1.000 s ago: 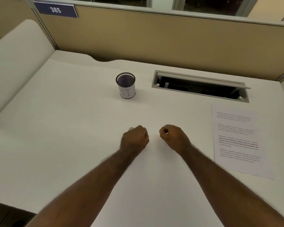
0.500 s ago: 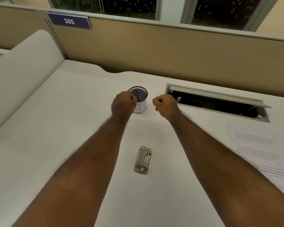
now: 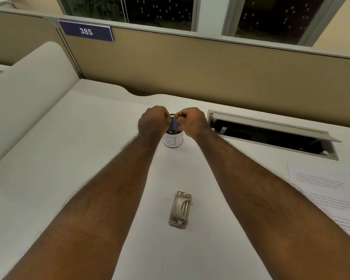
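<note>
our left hand (image 3: 153, 123) and right hand (image 3: 192, 122) are curled tight, almost touching, right over the little mesh cup (image 3: 173, 140) on the desk (image 3: 69, 158). we cannot tell if they pinch something tiny. we think a drop into the cup is what's left. the metal tool (image 3: 179, 210) lies nearer us, untouched.

White desk (image 3: 69, 178). Small grey metal clip-like device (image 3: 180, 210) lies flat at front middle, long side pointing away, screws at both ends; exact type unclear. Printed sheet (image 3: 321, 190) lies flat at the right, cut off by the frame edge, text too small to read. Recessed cable hatch (image 3: 271, 138) at back right, lid (image 3: 271, 123) tilted open, dark inside; sheet sits just in front of it. Tan partition (image 3: 210, 73) behind the desk. Blue number plate (image 3: 86, 31) reading 385 on its top left. Dark windows (image 3: 156, 11) above. Curved white side panel (image 3: 28, 93) at left.
</note>
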The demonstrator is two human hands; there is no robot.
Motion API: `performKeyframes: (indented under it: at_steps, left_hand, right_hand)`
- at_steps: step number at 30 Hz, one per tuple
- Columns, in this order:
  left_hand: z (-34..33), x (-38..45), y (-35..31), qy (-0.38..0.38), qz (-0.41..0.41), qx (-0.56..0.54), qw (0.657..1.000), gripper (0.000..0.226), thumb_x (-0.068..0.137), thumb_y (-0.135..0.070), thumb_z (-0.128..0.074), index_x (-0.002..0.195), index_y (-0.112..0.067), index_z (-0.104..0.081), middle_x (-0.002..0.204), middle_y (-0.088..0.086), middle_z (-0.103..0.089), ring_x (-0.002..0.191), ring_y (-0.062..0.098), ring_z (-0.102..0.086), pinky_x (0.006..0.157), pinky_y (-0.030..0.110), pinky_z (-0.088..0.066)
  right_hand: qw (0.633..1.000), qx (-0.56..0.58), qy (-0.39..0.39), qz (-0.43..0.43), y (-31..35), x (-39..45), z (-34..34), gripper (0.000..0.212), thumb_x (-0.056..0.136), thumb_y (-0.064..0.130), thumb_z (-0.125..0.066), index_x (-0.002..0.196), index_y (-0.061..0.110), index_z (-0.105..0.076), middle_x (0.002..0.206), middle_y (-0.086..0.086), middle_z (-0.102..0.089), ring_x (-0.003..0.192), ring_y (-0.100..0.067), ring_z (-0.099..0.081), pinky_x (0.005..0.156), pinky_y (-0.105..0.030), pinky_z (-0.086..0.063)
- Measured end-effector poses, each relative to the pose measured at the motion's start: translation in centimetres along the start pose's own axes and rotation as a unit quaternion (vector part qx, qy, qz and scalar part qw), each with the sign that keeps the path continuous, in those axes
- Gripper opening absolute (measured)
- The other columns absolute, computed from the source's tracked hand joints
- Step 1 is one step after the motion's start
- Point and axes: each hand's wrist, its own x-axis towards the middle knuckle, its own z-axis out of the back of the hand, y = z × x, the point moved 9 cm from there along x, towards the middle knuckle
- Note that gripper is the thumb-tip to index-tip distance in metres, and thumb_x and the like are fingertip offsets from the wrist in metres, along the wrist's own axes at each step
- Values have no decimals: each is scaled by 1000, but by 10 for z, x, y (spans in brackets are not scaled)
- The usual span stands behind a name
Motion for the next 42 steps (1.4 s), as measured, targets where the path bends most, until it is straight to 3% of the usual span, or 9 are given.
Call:
performKeyframes:
  at_steps: [2, 5, 11, 18, 21, 25, 34, 39, 42]
  left_hand:
    - [1, -3, -1, -3, -12, -3, 1000, 27, 88, -18, -52, 104, -17, -74, 103, 8, -73, 93, 29, -66, 69, 30, -46]
    - [4, -13, 2, -31, -23, -50, 998, 35, 94, -16, -45, 121, -15, -66, 123, 8, -67, 112, 27, -61, 90, 36, -49]
    - [-11, -68, 21, -45, -60, -63, 995, 42, 95, -25, -48, 136, -19, -52, 143, 4, -53, 129, 25, -50, 106, 43, -40]
    - [-56, -163, 75, 24, -53, 6, 998, 51, 95, -24, -49, 145, -18, -41, 156, 7, -35, 146, 29, -28, 114, 49, -29]
    - [-75, -203, 97, 54, -36, 34, 997, 52, 96, -27, -46, 147, -19, -37, 159, 5, -28, 148, 29, -21, 116, 55, -23]
    - [-93, -240, 109, 75, -58, 79, 992, 54, 97, -28, -45, 149, -19, -32, 162, 7, -22, 149, 31, -17, 115, 61, -18]
    - [-106, -255, 117, 95, -69, 109, 987, 54, 100, -34, -35, 151, -19, -27, 163, 7, -17, 150, 31, -13, 117, 62, -10]
    - [-107, -255, 119, 88, -61, 102, 989, 54, 100, -35, -35, 151, -21, -27, 163, 6, -17, 151, 29, -12, 119, 60, -8]
    - [-108, -255, 120, 83, -60, 95, 990, 53, 100, -36, -35, 151, -22, -27, 163, 5, -17, 151, 28, -12, 119, 59, -8]
  right_hand:
    - [1000, 21, 20, 7, -2, -2, -1, 26, 89, 4, -50, 101, 9, -72, 99, -8, -72, 87, -27, -71, 69, -34, -60]
    - [997, 70, 21, 22, -5, -15, 8, 30, 93, 6, -49, 118, 9, -66, 117, -6, -68, 77, -19, -70, 47, -11, -50]
    - [991, 131, -15, 17, -31, -72, 51, 29, 95, 15, -51, 121, 17, -63, 114, 3, -67, 69, -8, -68, 55, -26, -53]
    - [983, 155, -76, -58, -127, -183, 94, 26, 95, 14, -52, 115, 22, -66, 104, 6, -70, 74, -11, -70, 61, -27, -56]
    - [984, 122, -69, -111, -180, -229, 81, 26, 93, 12, -54, 114, 20, -67, 105, 3, -71, 81, -16, -70, 68, -28, -55]
    - [989, 14, -44, -138, -223, -285, 52, 21, 90, 20, -60, 108, 24, -69, 109, 7, -69, 85, -6, -65, 73, -8, -47]
    - [991, -100, 65, -54, -204, -314, -2, 40, 83, 25, -69, 122, 25, -61, 110, 6, -60, 96, -12, -58, 90, -28, -47]
    - [983, -160, 52, -73, -192, -289, -6, 29, 88, 29, -63, 115, 17, -66, 112, -2, -62, 110, -19, -54, 95, -29, -40]
    - [975, -204, 42, -79, -187, -285, -13, 27, 89, 33, -61, 110, 18, -69, 110, -4, -63, 112, -24, -52, 90, -33, -45]
